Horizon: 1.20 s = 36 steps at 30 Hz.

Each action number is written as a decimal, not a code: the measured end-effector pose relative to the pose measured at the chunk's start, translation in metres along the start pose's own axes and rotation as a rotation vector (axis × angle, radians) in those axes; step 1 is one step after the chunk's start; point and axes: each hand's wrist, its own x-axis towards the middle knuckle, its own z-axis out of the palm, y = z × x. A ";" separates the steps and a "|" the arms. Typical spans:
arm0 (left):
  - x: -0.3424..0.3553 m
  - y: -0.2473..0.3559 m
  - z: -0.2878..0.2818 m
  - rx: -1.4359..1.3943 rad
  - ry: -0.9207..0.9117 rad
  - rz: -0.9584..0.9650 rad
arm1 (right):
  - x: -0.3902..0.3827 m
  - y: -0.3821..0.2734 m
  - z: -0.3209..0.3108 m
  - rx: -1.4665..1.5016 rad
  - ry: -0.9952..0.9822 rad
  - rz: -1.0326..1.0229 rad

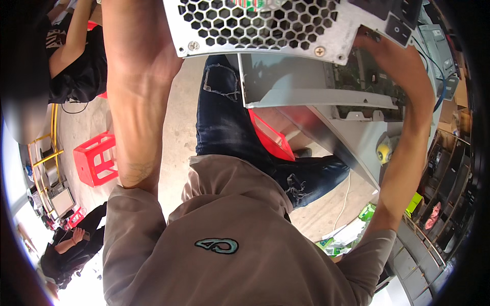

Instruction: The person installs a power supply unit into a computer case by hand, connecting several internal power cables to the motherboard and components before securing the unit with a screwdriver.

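A metal computer power supply unit (270, 48) fills the top of the head view, its honeycomb grille, corner screws and black rocker switch turned toward me. My right hand (375, 43) reaches in behind its switch corner and grips it there, the fingertips hidden by the metal. Along the unit's left edge rises my left forearm; the heel of my left hand (166, 53) lies against that edge, while its fingers are out of sight. Below the unit is an opened grey computer case (316, 97), with a green circuit board (357, 76) partly visible inside.
A red plastic stool (270, 135) shows beside my legs, and another red stool (95, 158) stands on the floor to the left. Two other people are at the left. Shelves with dark equipment (449, 188) line the right; green and white packaging (342, 239) lies near my right elbow.
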 end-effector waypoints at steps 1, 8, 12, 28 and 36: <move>0.001 -0.001 -0.002 0.026 0.001 -0.005 | -0.001 0.002 -0.002 -0.012 0.031 -0.047; 0.007 0.017 0.028 -0.173 0.002 -0.309 | -0.002 -0.012 -0.023 0.401 0.033 -0.348; -0.025 0.022 -0.023 0.167 0.240 -0.084 | 0.014 -0.012 -0.022 0.452 -0.053 -0.600; -0.018 -0.011 0.006 0.586 0.258 0.206 | 0.010 -0.001 0.000 0.397 0.309 -0.497; -0.039 -0.032 -0.063 0.562 0.072 0.325 | -0.022 0.000 -0.084 0.435 0.364 -0.285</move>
